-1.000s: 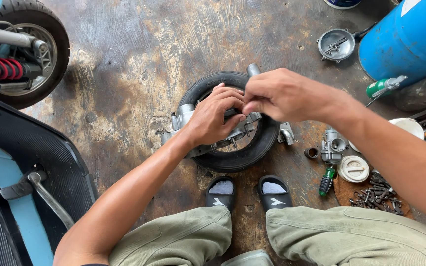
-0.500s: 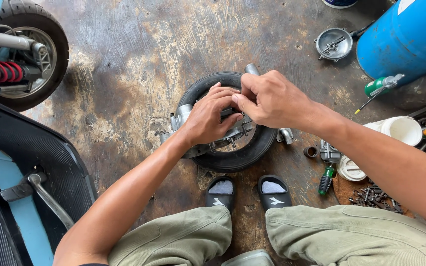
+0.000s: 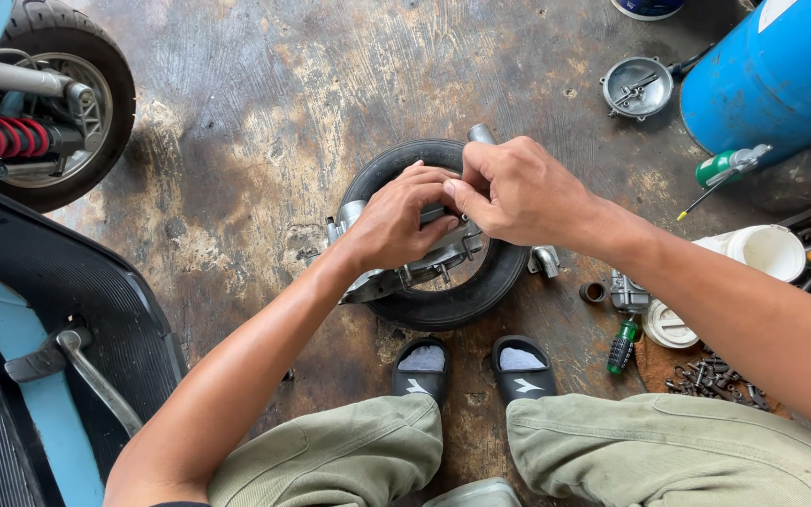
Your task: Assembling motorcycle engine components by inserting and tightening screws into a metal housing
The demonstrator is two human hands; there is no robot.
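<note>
change: both hands had drawn closer together over the wheel since the earlier frame.
pose: left hand (image 3: pixel 396 223) and right hand (image 3: pixel 518 191) met at mid-frame, forearms entering from the lower corners.
hidden: whatever the fingertips pinched was covered.
hands: both curled narrow, resting on the metal hub (image 3: pixel 424 263) inside the small tyre (image 3: pixel 466 296), centre of frame above the black sandals (image 3: pixel 471 366).

Metal engine part (image 3: pixel 424 266) on black tyre (image 3: pixel 466 299)
</note>
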